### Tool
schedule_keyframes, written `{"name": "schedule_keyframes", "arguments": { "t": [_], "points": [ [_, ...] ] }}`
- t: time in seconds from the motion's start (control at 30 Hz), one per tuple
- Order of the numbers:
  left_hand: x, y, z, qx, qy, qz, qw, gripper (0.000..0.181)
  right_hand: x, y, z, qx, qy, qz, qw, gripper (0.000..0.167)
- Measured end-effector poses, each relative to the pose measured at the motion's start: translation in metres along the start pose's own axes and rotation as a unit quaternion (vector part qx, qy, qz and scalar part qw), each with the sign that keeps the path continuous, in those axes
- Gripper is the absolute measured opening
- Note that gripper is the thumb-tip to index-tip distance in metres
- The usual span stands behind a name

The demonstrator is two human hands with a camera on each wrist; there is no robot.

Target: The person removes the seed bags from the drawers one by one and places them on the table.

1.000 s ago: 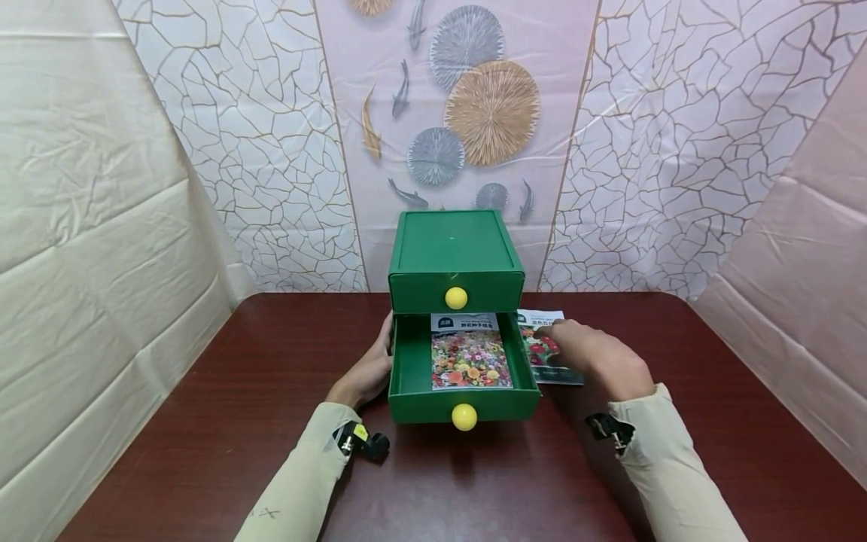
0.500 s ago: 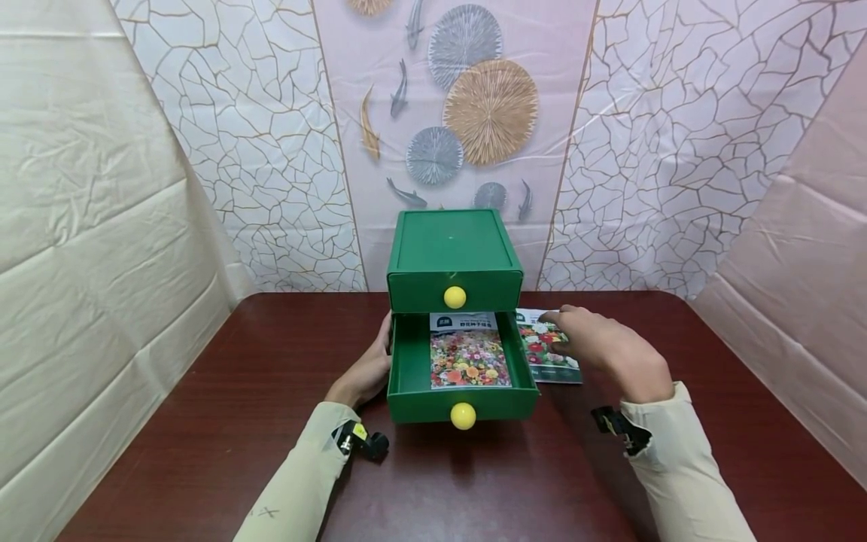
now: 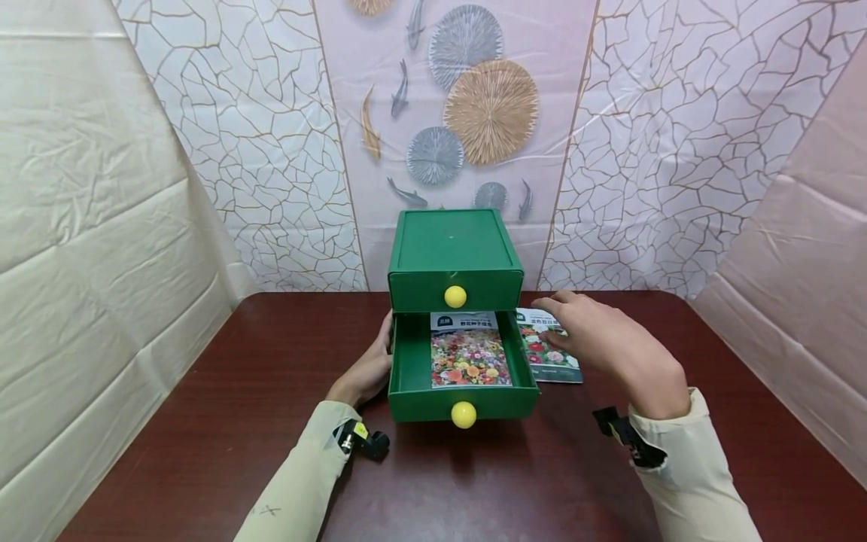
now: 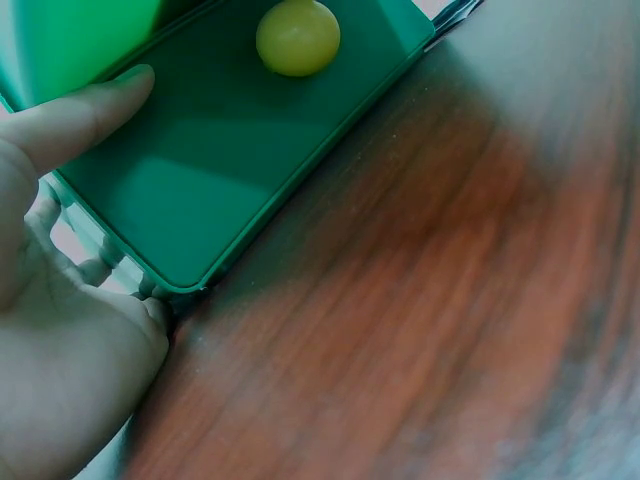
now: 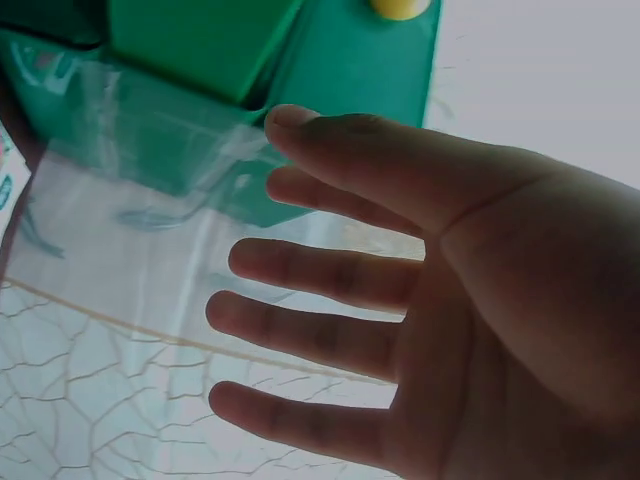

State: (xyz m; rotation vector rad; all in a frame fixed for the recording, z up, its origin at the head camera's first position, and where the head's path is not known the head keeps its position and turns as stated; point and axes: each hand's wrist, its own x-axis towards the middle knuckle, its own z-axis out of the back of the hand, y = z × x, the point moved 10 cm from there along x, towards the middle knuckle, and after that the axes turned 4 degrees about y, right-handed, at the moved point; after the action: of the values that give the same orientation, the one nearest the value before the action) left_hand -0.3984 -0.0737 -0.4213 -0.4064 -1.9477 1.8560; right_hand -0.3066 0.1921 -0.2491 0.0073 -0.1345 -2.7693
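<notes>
A green drawer cabinet (image 3: 452,242) stands at the middle, its top drawer closed and the drawer below pulled out. In that open drawer (image 3: 412,369) lies a flowered seed packet (image 3: 470,354). My left hand (image 3: 369,370) grips the cabinet's left side; in the left wrist view the thumb lies against a green front panel (image 4: 210,150) with a yellow knob (image 4: 298,38). A second flowered packet (image 3: 552,354) lies right of the cabinet. My right hand (image 3: 609,346) hovers over and beside it, fingers spread and holding nothing, as the right wrist view shows.
The dark red-brown tabletop (image 3: 271,361) extends around the cabinet. Behind it hangs a patterned cloth (image 3: 271,135), and pale cloths hang at left (image 3: 95,188) and right (image 3: 806,248). A yellow knob (image 3: 463,415) sticks out from the open drawer's front.
My right hand has lifted and drawn slightly right, uncovering more of the packet on the table. The left hand, cabinet and drawer look unmoved.
</notes>
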Motion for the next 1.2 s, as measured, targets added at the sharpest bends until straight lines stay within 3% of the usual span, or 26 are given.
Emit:
{"name": "schedule_keyframes", "arguments": {
  "t": [0.4, 0.7, 1.0, 1.2],
  "points": [
    [-0.001, 0.003, 0.002, -0.004, 0.002, 0.002, 1.0, 0.102, -0.024, 0.026, 0.032, -0.033, -0.1, 0.033, 0.9939, 0.047],
    [0.0, 0.0, 0.0, -0.004, 0.003, 0.0, 1.0, 0.102, -0.031, 0.04, 0.037, 0.02, -0.117, 0.061, 0.991, 0.049],
    [0.001, 0.001, 0.0, -0.004, 0.006, -0.001, 1.0, 0.103, -0.032, 0.066, 0.036, 0.01, -0.138, 0.138, 0.9807, 0.059],
    [0.0, 0.0, 0.0, -0.006, 0.003, 0.001, 1.0, 0.103, -0.025, 0.075, 0.026, 0.004, -0.115, 0.144, 0.9828, 0.06]
  ]
}}
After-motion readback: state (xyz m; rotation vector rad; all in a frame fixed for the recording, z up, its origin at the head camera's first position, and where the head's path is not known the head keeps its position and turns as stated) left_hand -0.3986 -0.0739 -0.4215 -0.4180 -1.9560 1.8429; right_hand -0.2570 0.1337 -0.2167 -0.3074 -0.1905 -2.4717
